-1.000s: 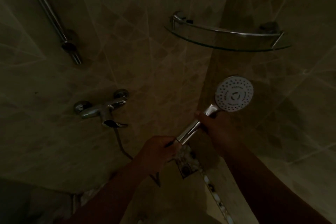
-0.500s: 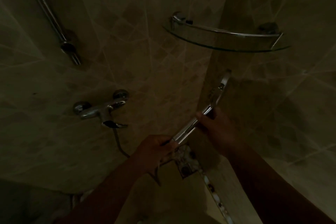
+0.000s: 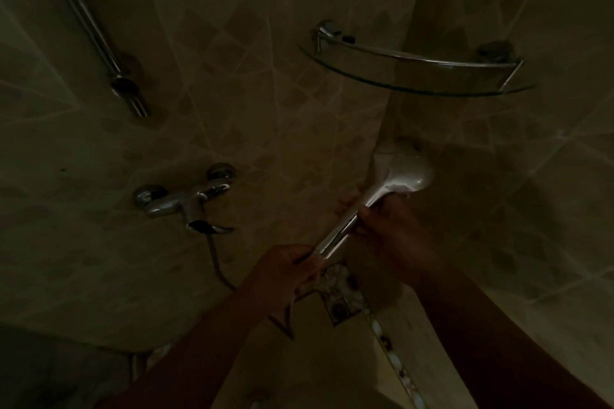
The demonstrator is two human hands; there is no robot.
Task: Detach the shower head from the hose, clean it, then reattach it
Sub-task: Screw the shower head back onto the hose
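In a dim, tiled shower corner, the right hand [image 3: 392, 229] is gripping the upper part of the shower head [image 3: 403, 176] handle, fingers curled round the slim chrome stem just below where it is flaring into the rounded head. The head is showing its smooth, glossy back, domed and pale with reflected light, and is sitting close against the corner where the two walls are meeting. The left hand [image 3: 285, 271] is wrapping its fingers round the lower end of the handle, where the hose [image 3: 214, 259] fitting is lying hidden inside the fist; whether the joint is loosened I cannot tell. The thin metal hose is hanging from under the mixer tap [image 3: 189, 201], a polished chrome body with two round wall flanges and a flat lever, mounted on the left wall well apart from the hands. Above the head, a curved glass shelf [image 3: 415, 75] with a chrome rail is spanning the corner. At the upper left a straight chrome riser bar [image 3: 89, 23] is slanting down to a round bracket. The wall tiles are matt beige with a faint diamond pattern.
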